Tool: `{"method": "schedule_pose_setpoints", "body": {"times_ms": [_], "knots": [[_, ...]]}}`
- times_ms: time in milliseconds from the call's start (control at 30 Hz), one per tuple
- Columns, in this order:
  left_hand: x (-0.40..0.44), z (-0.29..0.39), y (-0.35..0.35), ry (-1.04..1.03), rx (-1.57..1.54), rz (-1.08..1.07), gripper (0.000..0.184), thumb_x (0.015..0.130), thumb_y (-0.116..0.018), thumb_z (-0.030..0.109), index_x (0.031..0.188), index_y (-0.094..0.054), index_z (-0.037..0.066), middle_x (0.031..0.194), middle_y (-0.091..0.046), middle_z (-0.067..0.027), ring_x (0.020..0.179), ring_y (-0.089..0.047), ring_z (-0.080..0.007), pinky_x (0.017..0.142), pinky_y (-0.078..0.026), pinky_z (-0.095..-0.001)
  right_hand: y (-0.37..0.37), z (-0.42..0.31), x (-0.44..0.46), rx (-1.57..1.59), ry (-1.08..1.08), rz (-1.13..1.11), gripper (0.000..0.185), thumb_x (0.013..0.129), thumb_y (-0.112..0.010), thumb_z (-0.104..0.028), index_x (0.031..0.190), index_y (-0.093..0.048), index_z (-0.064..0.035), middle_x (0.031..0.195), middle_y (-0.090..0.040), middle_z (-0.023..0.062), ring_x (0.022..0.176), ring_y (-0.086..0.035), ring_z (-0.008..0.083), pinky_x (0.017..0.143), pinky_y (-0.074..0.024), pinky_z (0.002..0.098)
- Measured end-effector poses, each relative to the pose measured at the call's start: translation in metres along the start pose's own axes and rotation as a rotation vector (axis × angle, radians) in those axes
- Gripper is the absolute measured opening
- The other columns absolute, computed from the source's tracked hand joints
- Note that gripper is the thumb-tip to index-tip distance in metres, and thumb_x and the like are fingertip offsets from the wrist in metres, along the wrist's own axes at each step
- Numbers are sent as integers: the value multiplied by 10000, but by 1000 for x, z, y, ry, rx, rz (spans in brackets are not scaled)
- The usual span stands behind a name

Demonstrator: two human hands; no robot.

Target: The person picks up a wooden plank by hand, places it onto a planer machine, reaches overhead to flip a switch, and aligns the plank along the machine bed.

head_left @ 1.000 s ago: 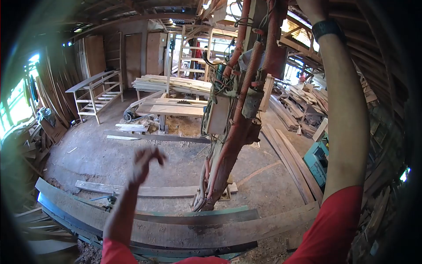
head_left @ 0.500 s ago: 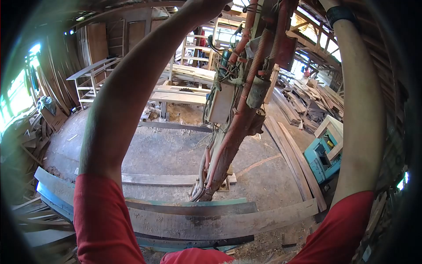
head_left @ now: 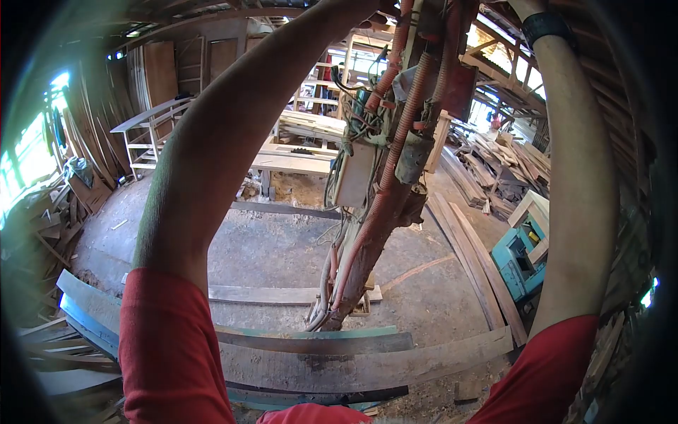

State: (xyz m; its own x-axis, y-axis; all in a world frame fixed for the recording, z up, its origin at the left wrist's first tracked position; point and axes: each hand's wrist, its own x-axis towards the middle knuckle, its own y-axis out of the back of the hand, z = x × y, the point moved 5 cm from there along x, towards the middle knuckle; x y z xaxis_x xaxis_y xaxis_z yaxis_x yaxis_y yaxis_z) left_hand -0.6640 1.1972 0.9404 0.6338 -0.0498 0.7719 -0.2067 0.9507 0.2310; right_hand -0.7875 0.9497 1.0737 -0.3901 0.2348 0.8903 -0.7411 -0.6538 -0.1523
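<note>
Both my arms reach up past the top of the view. My left hand [head_left: 364, 7] shows only in part at the top edge, close to the upper end of a leaning wooden post [head_left: 367, 265]; its fingers are too dark and cut off to read. Of my right hand [head_left: 524, 7] only the base appears, above a dark wristband [head_left: 547, 27]; its fingers lie outside the frame. Orange corrugated conduit [head_left: 406, 120], tangled wires and a pale electrical box [head_left: 355, 175] are fixed along the post. A dark red box [head_left: 462, 92] sits near its top.
Long planks [head_left: 353, 367] lie across the floor just before me. A turquoise machine [head_left: 515, 261] stands at right, near a heap of timber [head_left: 494, 159]. Behind the post is a wooden bench [head_left: 296, 162]. Boards lean against the left wall [head_left: 159, 71].
My left forearm has shifted right and its hand has come nearer the post. The right arm has barely moved. The view has tilted slightly upward.
</note>
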Motion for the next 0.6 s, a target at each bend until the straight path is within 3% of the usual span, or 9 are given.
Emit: {"method": "schedule_pose_setpoints", "body": {"times_ms": [100,200,300,367,600], "knots": [[0,-1,-4,-112,-138,76,486,1074,-604,483,1048,-842,60,915,-810,-106,665,-673,-179,623,-541,-383,5,-9,-3,-14,-65,-23,147,899,-829,-132,894,-766,1,905,-764,193,901,-766,343,824,-567,462],[-15,15,0,32,-187,189,438,1078,-622,428,1032,-840,51,893,-814,-90,673,-693,-174,623,-535,-388,5,-7,-2,-31,-68,-11,148,899,-828,-132,895,-769,3,895,-765,193,887,-771,332,814,-568,459],[-5,16,-1,-23,-89,206,386,1064,-670,370,1001,-839,29,855,-813,-76,681,-712,-161,614,-525,-371,3,-5,0,-37,-47,-6,150,897,-830,-136,892,-772,2,888,-769,194,882,-775,328,813,-569,457],[7,18,-1,-177,-90,200,334,1035,-725,322,978,-838,13,824,-809,-73,680,-718,-150,598,-515,-347,3,-5,0,-41,-52,-13,151,895,-831,-138,890,-773,2,885,-772,196,879,-778,327,813,-570,456],[19,13,9,-216,64,214,309,1006,-746,295,937,-834,7,823,-807,-77,687,-715,-155,615,-536,-362,1,1,0,-15,-73,-5,160,900,-833,-156,891,-782,-5,893,-779,197,893,-784,323,819,-575,455]]}}
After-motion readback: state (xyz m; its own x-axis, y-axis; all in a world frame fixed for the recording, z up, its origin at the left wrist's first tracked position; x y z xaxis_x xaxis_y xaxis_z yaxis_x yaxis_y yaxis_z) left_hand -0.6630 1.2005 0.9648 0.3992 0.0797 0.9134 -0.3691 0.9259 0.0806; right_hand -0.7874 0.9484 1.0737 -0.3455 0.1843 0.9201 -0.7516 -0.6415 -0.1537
